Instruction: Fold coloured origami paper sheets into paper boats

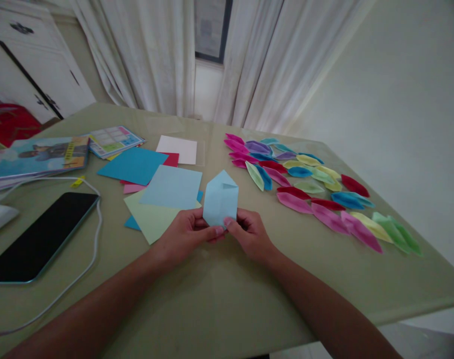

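Observation:
A light blue sheet of folded paper (220,199) is held up over the middle of the table, its top creased to a point with a small flap at the upper right. My left hand (187,230) grips its lower left edge, thumb across the front. On the lower right, my right hand (249,232) pinches it, the thumb pressed near the bottom. The fingers behind the paper are partly hidden. Just left of it lie loose square sheets: light blue paper (171,187), pale green paper (152,219) and darker blue paper (135,165).
Several folded, leaf-shaped paper pieces (294,197) in many colours spread over the right side. A black-screened tablet (43,239), a white cable (96,244) and a picture book (40,154) lie at left. White paper (177,149) sits further back, before curtains (144,55).

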### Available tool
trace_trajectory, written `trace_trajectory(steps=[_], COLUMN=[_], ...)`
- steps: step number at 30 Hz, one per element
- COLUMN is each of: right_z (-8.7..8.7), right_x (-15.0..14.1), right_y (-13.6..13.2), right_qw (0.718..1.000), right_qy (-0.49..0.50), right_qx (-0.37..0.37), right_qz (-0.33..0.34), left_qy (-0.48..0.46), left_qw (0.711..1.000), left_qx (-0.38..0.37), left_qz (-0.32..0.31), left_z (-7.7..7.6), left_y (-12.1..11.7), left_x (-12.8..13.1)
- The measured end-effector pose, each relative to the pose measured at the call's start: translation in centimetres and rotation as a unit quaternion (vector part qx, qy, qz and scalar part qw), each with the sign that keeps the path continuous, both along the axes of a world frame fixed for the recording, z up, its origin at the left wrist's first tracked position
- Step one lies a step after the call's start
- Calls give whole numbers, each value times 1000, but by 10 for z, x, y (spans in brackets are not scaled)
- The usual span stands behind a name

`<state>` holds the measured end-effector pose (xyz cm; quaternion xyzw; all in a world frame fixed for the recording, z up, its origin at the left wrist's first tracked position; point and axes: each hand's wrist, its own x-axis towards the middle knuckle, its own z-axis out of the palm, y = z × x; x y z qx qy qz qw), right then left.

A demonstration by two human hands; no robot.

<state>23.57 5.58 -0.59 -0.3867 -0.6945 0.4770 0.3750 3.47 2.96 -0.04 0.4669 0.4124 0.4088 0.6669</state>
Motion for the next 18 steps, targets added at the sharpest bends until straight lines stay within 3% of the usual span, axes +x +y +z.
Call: trace_trajectory(steps=[4, 8, 14, 18], right_z=[2, 2, 2, 5], right_x=[-1, -1, 2, 4], right_y=[0, -1, 0, 1], right_qw=[997, 995, 1000, 998], right_qy=[7, 31, -23, -67], right_qx=[-33, -52, -16, 5], right_qz=[66, 81, 9, 3], left_qy=[4, -4, -18, -20], left_qw=[1000, 1000, 1000, 999], left_qx=[12, 16, 7, 11], left_qz=[-3, -12, -11, 35], left_z=[-2, -3, -2, -2], left_y=[0, 0, 0, 2], left_x=[-1, -1, 1, 1])
